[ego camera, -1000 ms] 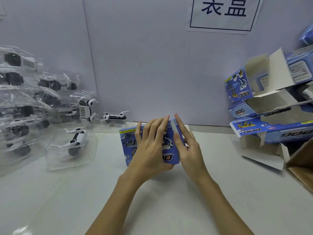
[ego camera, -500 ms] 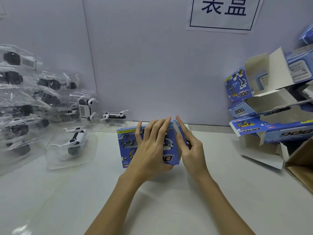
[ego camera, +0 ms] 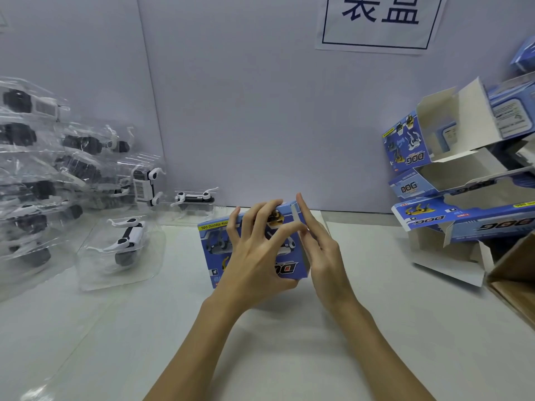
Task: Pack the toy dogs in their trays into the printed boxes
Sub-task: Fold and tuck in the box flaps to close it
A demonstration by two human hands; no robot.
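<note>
Head camera footage showed us a blue printed box (ego camera: 215,250) standing on the white table (ego camera: 289,342) in front of the wall, just ahead of the person's two forearms. We saw the left hand (ego camera: 254,256) laid over the box's printed front, its fingers spread across the face and its thumb curled under the lower right corner, so that it gripped the box. The right hand (ego camera: 321,250) stood edge-on against the box's right end, fingers straight and pressed along the end flap (ego camera: 296,211); we judged it flat rather than curled.

To the left, we noticed a clear plastic tray (ego camera: 120,256) holding a white and black toy dog (ego camera: 128,237), lying on the table well apart from the box. Behind it another toy dog (ego camera: 194,196) sat in its own tray near the wall, and a heap of further clear trays with dogs (ego camera: 34,169) rose along the left edge.

On the right we saw a stack of empty printed boxes (ego camera: 434,175) with their flaps standing open, and beside them the corner of a brown carton (ego camera: 515,273). A paper sign (ego camera: 379,21) hung on the wall above.
</note>
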